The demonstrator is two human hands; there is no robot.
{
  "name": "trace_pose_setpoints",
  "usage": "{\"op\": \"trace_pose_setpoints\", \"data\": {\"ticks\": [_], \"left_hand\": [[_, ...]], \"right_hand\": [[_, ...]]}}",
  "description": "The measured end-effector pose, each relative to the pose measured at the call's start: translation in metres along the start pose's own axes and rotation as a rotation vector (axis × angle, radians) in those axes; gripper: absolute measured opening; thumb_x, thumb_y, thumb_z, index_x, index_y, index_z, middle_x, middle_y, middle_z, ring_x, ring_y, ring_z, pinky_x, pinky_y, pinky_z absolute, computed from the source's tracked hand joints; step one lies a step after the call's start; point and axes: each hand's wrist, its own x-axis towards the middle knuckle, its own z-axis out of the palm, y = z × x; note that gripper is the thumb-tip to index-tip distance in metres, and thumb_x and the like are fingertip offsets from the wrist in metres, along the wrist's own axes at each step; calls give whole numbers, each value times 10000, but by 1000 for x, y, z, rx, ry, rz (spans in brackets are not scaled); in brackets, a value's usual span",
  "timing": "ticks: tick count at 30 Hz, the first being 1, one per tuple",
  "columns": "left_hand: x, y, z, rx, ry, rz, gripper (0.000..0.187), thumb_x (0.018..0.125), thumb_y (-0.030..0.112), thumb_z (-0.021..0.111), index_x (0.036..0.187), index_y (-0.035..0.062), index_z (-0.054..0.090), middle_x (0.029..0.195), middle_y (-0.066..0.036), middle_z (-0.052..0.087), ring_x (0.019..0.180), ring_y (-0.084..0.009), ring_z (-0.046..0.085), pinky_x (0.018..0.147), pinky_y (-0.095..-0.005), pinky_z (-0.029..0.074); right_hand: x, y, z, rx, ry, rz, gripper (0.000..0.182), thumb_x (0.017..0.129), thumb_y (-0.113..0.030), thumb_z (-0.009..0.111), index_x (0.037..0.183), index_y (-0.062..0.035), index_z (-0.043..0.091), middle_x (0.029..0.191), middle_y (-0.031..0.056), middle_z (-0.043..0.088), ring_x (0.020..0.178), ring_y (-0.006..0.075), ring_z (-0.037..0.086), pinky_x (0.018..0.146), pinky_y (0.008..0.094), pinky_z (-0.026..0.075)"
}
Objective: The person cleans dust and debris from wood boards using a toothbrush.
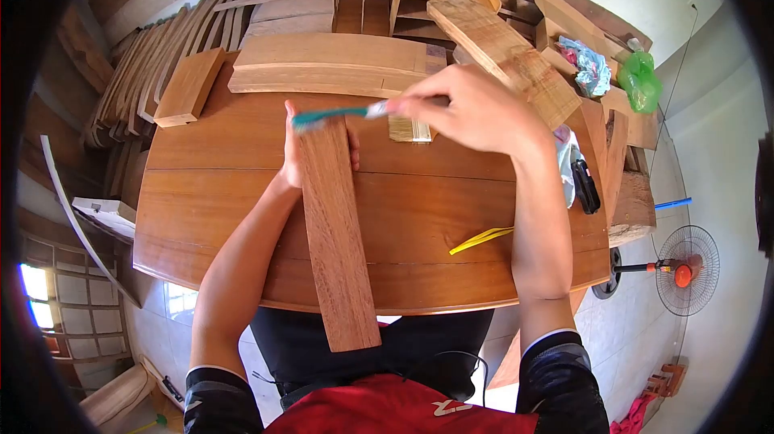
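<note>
My left hand [292,148] grips a long reddish-brown wooden board [339,232] near its far end, with the thumb on one side and fingertips showing at the other. The board slants toward me, its near end past the table edge and above my lap. In my right hand [476,107] is a teal toothbrush [343,114], pinched by its handle. The brush head lies over the board's far end, close to my left thumb; whether the bristles touch the wood is hard to tell. Below my right hand, a pale-bristled flat brush [409,129] lies on the table, partly hidden.
Curved wooden pieces [322,63], a block [190,87] and a plank [508,55] lie along the far side of the wooden table [435,192]. A yellow strip [481,239] and a black object [586,186] are at right. Beyond are a green bag [641,82] and a fan [685,271].
</note>
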Motion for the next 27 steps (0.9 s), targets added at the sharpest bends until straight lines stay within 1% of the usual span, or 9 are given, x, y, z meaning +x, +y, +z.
{"op": "trace_pose_setpoints", "data": {"ticks": [3, 5, 9, 13, 14, 18, 21, 26, 27], "left_hand": [[-2, 5, 9, 266, 60, 67, 1189, 754, 1066, 165, 976, 12, 668, 859, -153, 669, 799, -288, 674, 766, -419, 559], [-3, 2, 8, 170, 54, 56, 1168, 789, 1042, 139, 959, 10, 660, 861, -154, 669, 781, -284, 673, 748, -418, 562], [0, 1, 8, 149, 35, 57, 1171, 796, 1034, 108, 952, 12, 658, 857, -146, 665, 763, -278, 670, 720, -403, 556], [2, 3, 6, 346, -16, 109, 1190, 787, 1037, 83, 953, 8, 657, 836, -133, 655, 755, -270, 666, 713, -393, 551], [0, 2, 7, 303, 1, 93, 1189, 791, 1035, 83, 951, 5, 656, 829, -131, 653, 754, -269, 666, 713, -392, 551], [0, 1, 7, 207, -1, 68, 1186, 799, 1029, 85, 948, 0, 655, 819, -127, 650, 761, -267, 668, 714, -394, 551], [-1, 1, 9, 208, 37, 60, 1191, 789, 1037, 95, 951, -1, 656, 822, -127, 652, 769, -267, 671, 720, -399, 555], [1, -4, 0, 88, -5, 58, 1208, 770, 1053, 127, 978, -7, 669, 856, -141, 671, 782, -273, 677, 740, -415, 566], [1, -2, 1, 83, -15, 33, 1209, 769, 1054, 132, 981, -7, 671, 865, -143, 675, 783, -275, 677, 747, -416, 567]], "right_hand": [[-3, 2, 3, 22, -123, -102, 336, 996, -428, 714, 1185, -168, 811, 938, 101, 803, 779, 177, 686, 758, 325, 523], [-5, 6, -6, -5, -160, -83, 334, 999, -427, 711, 1175, -163, 814, 961, 105, 806, 790, 183, 689, 774, 331, 526], [1, 14, -1, 22, 126, 38, 347, 989, -431, 726, 1150, -136, 817, 993, 102, 804, 864, 175, 712, 798, 325, 530], [-5, 8, -4, -2, -127, -88, 384, 1000, -457, 699, 1147, -121, 814, 980, 120, 793, 898, 234, 714, 827, 346, 536], [-6, 12, -4, 32, -86, -155, 376, 1011, -449, 684, 1155, -126, 812, 1011, 122, 794, 914, 260, 715, 837, 358, 537], [4, 18, 3, -49, 230, -27, 318, 1026, -406, 675, 1182, -165, 810, 1019, 128, 790, 876, 257, 701, 835, 344, 530], [-3, 7, -8, -21, -147, -10, 330, 1031, -408, 670, 1200, -158, 803, 1044, 141, 787, 914, 256, 706, 858, 337, 532], [-1, 16, -1, 21, 132, -32, 305, 1026, -385, 683, 1182, -155, 808, 1017, 80, 792, 854, 211, 687, 800, 365, 535], [-7, 4, -4, 4, 28, -33, 299, 1024, -372, 688, 1179, -146, 808, 1022, 89, 791, 868, 214, 692, 819, 362, 538]]}}
